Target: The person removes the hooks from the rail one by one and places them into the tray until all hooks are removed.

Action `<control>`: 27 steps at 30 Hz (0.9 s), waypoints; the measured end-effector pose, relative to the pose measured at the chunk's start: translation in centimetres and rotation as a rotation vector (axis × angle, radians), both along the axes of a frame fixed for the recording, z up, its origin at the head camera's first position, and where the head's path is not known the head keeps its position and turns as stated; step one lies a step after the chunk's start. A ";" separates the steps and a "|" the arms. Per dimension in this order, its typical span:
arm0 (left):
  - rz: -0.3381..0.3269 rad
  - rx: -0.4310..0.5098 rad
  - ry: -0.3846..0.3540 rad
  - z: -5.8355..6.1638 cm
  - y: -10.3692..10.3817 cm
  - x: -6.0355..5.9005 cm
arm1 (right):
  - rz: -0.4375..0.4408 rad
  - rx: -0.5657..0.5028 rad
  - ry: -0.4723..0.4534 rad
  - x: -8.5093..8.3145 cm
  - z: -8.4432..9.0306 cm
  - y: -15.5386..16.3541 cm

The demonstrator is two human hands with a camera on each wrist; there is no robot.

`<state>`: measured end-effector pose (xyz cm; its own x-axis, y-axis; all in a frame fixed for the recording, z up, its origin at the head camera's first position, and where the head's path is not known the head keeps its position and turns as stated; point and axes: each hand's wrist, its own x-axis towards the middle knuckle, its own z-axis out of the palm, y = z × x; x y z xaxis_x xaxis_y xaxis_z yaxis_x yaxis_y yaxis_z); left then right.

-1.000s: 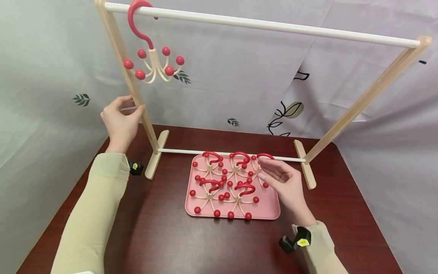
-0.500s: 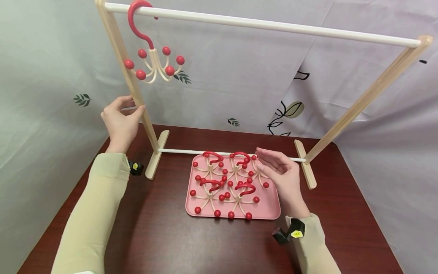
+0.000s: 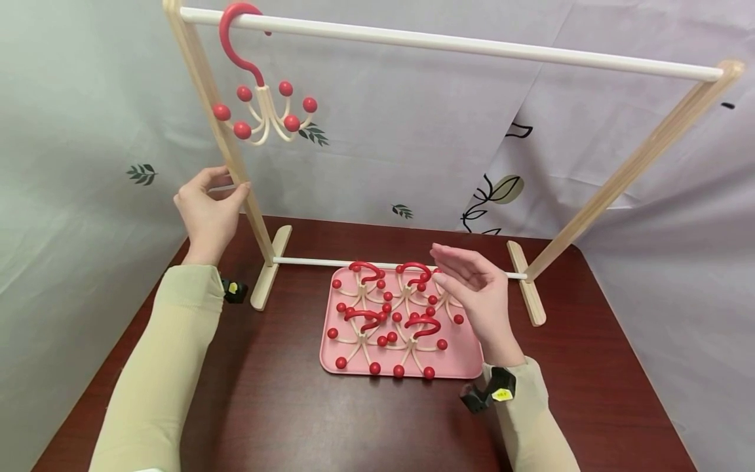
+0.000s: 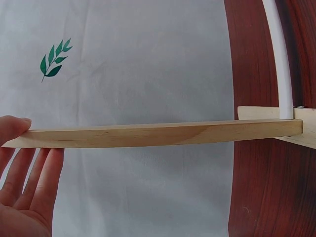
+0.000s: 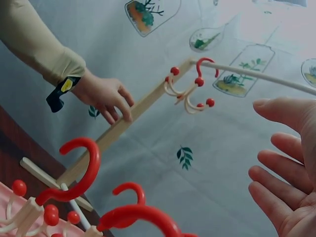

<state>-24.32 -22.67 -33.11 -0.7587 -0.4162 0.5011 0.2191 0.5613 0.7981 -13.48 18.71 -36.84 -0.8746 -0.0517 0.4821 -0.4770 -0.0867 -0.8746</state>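
Note:
My left hand (image 3: 206,206) holds the left wooden post (image 3: 230,151) of a clothes rack, thumb on one side and fingers on the other; the left wrist view shows the thumb (image 4: 15,124) lying on the post (image 4: 158,134). My right hand (image 3: 474,292) hovers empty, fingers relaxed, over the right part of a pink tray (image 3: 460,357). Several hangers (image 3: 413,324) with red hooks, cream arms and red balls lie on the tray. One such hanger (image 3: 259,111) hangs on the white top rail (image 3: 472,46), near its left end. In the right wrist view the palm (image 5: 286,182) is open above red hooks (image 5: 79,173).
The rack stands on a dark red table (image 3: 283,406), its wooden feet (image 3: 268,272) at left and right, and a white lower rail (image 3: 318,262) runs just behind the tray. Printed cloth (image 3: 413,144) hangs behind and on both sides.
My right hand has risen and drifted left over the tray's back right hangers. The left hand and the hung hanger have stayed where they were.

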 end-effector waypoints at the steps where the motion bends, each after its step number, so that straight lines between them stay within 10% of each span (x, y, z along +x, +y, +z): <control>1: -0.001 0.000 0.000 0.0 0.0 0.0 | 0.001 0.002 0.004 -0.1 0.2 -0.1; 27: -0.010 0.003 0.005 0.0 -0.1 -0.1 | 0.087 0.132 0.061 -2.9 4.2 -2.6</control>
